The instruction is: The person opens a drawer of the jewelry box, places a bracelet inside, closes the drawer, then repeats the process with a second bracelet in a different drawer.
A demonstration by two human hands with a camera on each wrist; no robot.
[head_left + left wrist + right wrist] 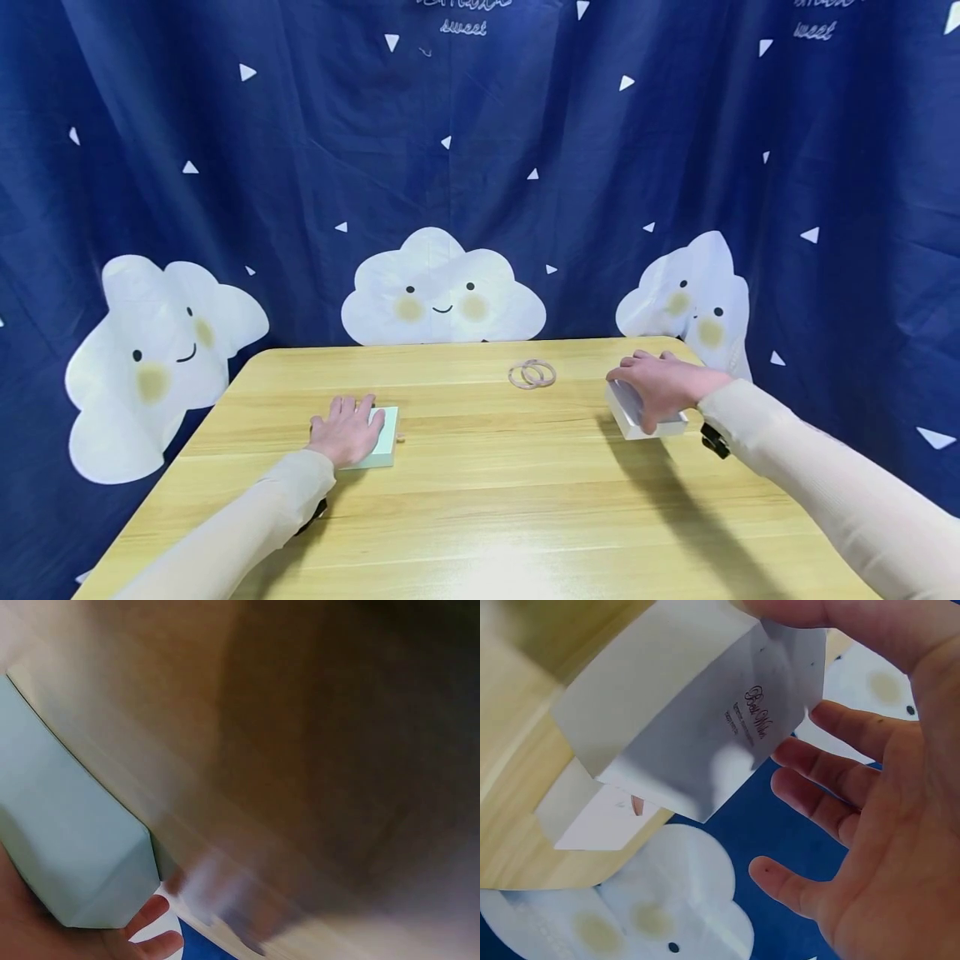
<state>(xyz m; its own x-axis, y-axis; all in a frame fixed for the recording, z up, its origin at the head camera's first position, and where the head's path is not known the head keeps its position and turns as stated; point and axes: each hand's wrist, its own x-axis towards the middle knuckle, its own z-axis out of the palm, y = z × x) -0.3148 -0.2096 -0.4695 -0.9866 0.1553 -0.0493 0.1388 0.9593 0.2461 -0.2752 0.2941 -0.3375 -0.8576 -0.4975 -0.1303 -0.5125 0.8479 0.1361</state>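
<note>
1. While the wooden table point(480, 508) bears the remaining items, the white box point(634, 434) is held tilted above its right side; the interior cannot be verified. Script lettering marks one face.
2. The right hand point(667, 385) grips that box between thumb and fingers.
3. The left hand point(347, 433) lies open, fingers extended, across the mint-green box point(387, 446).
4. That box rests on the table's left side; its contents are hidden.
5. Two rings point(550, 365) lie overlapping near the far edge, outside both containers.
6. A small tab point(401, 437) shows just beside the mint-green box.
</note>
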